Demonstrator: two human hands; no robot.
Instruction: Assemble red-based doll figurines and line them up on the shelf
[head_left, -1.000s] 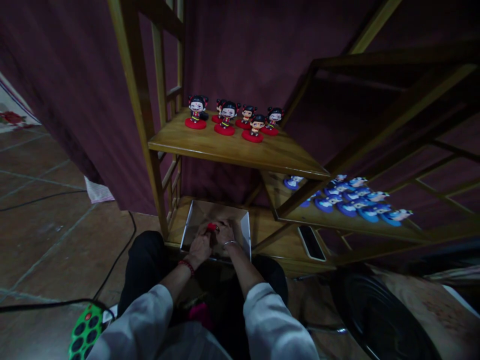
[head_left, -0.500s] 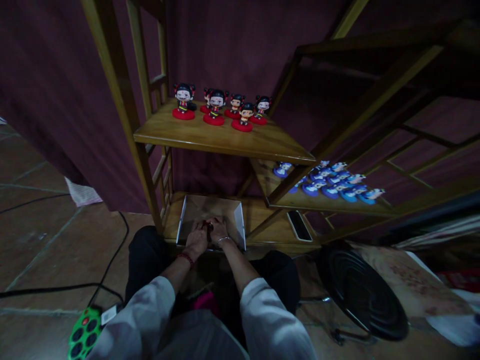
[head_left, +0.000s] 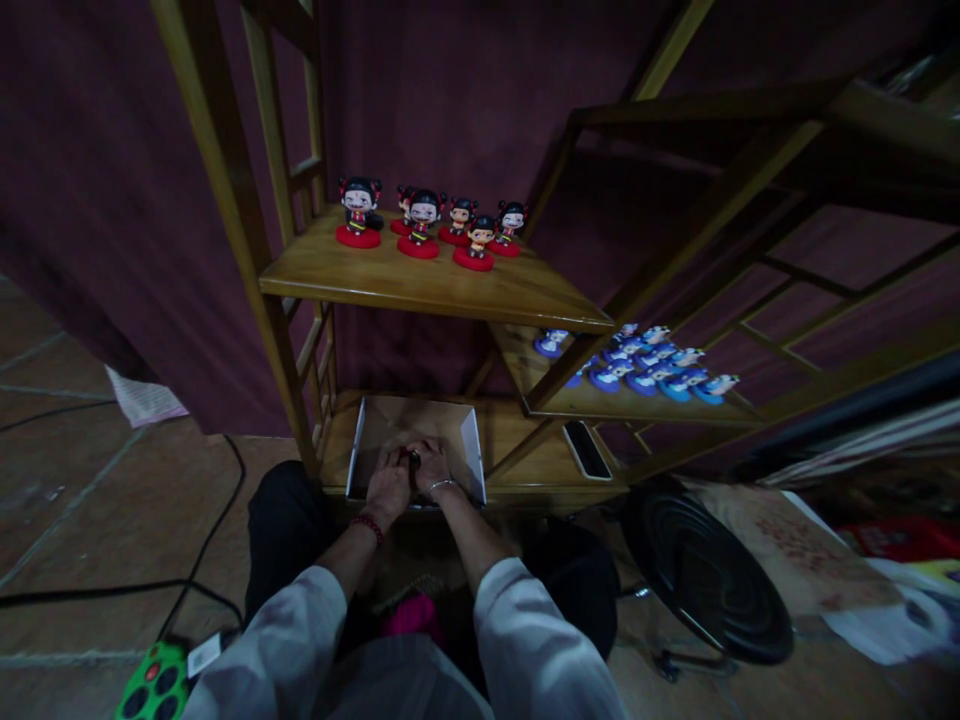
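1. One view only, head-worn, looking forward and down from above the person's own knees.
2. It faces the wooden shelf (head_left: 435, 285), which fills the middle and runs off right.
3. The shelf's bottom board sits close, just past the sleeves; its upper board with the figurines (head_left: 420, 220) lies farther back and higher.
4. Left of the shelf: tiled floor. Right of the shelf: a black round stool (head_left: 705, 575), near.

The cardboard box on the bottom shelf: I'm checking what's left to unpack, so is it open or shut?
Open. The cardboard box shows bare floor and upright side walls, and both the left hand and right hand reach inside.
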